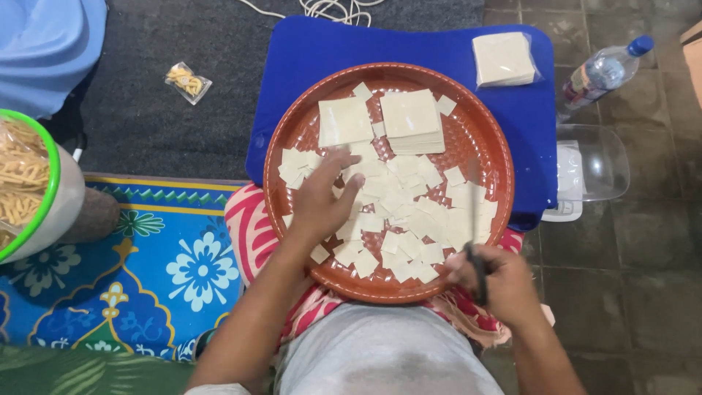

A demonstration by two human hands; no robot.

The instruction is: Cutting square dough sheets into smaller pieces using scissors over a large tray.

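Note:
A round brown tray (292, 132) rests on my lap and a blue board (307, 51). It holds two stacks of large cream dough squares (409, 117) at the far side and several small cut dough squares (409, 219) scattered across the middle. My left hand (322, 201) lies flat on the small squares at the tray's left, fingers spread. My right hand (497, 281) at the tray's near right rim grips a knife (475, 212) whose blade reaches over the cut pieces.
A wrapped pack of dough sheets (503, 58) lies on the blue board's far right corner. A water bottle (603, 72) and clear scale (589, 172) sit on the tiled floor at right. A green-rimmed bowl of fried strips (25, 183) stands at left; a small snack bag (187, 80) lies on the dark mat.

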